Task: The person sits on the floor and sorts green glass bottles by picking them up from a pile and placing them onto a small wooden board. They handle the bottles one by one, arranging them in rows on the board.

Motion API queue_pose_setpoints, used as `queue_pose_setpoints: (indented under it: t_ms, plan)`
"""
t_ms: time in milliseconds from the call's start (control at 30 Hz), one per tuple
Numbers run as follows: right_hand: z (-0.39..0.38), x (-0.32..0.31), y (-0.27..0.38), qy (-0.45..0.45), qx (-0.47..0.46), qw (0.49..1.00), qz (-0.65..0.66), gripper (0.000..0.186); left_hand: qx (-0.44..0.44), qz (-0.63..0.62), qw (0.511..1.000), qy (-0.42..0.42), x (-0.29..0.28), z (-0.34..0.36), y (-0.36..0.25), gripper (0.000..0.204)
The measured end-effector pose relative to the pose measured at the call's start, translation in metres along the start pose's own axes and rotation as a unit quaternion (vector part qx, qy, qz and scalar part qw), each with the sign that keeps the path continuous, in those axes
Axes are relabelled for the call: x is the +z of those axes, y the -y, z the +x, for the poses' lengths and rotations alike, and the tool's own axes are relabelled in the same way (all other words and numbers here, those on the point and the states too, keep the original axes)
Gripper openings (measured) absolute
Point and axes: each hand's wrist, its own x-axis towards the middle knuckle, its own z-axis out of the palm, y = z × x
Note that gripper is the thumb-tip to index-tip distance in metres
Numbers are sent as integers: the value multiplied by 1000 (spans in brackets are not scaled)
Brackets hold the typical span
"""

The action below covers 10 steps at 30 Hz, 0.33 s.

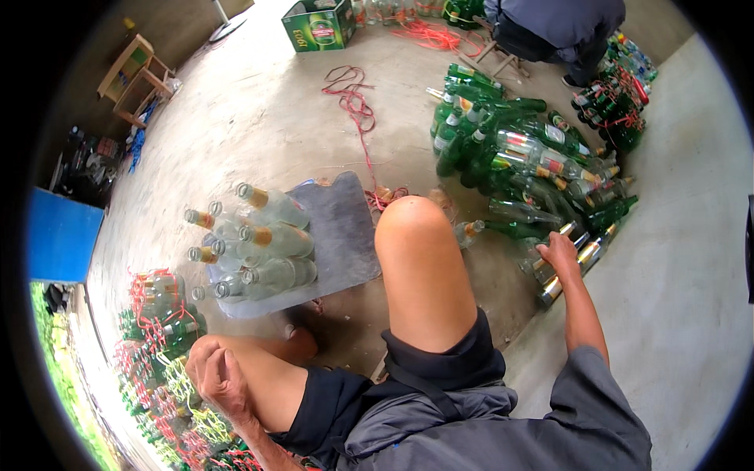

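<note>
Green carton (318, 25) at far edge of floor, top centre: boxy, open-topped, green sides with a red-and-white oval emblem. Green bottles (518, 149) heaped at right carry red, white and yellow band labels. Clear bottles (263, 243) stacked on the grey mat have gold foil neck wraps.

Green and clear glass bottles (534, 169) heaped sideways on concrete (gold-capped).

The person sits with the right knee (420, 235) raised. The left hand (216, 377) rests left of that knee, fingers curled loosely. The right arm stretches out to the right of the knee, and the right hand (559, 253) points downward, fingers bent.
</note>
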Motion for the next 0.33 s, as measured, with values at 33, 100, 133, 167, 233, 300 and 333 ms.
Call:
queue_pose_setpoints:
  t_ms: [33, 100, 133, 167, 233, 300, 333]
  plan:
    - [0, 2, -3, -8, -6, 1000, 3, 43, -2, 0, 1000, -2, 0, 0, -1, 13]
    - [1, 6, -6, -24, -19, 999, 9, 43, -6, 1, 1000, -7, -1, -1, -1, 13]
    - [1, 8, -7, -19, -15, 1000, 7, 44, -11, -3, 1000, -8, -2, -1, 0, 13]
    - [3, 10, -7, -23, -12, 1000, 4, 45, -13, -1, 1000, -10, -4, -2, 0, 13]
    - [5, 16, -9, -56, -18, 998, -1, 46, -6, 1, 1000, -14, -8, -1, 0, 13]
    - [9, 11, -10, 0, -13, 1000, 5, 51, -16, -19, 999, -24, -5, -2, 4, 10]
    - [4, 5, -3, 15, -5, 1000, 20, 52, -26, -45, 998, -24, -5, 0, 0, 11]
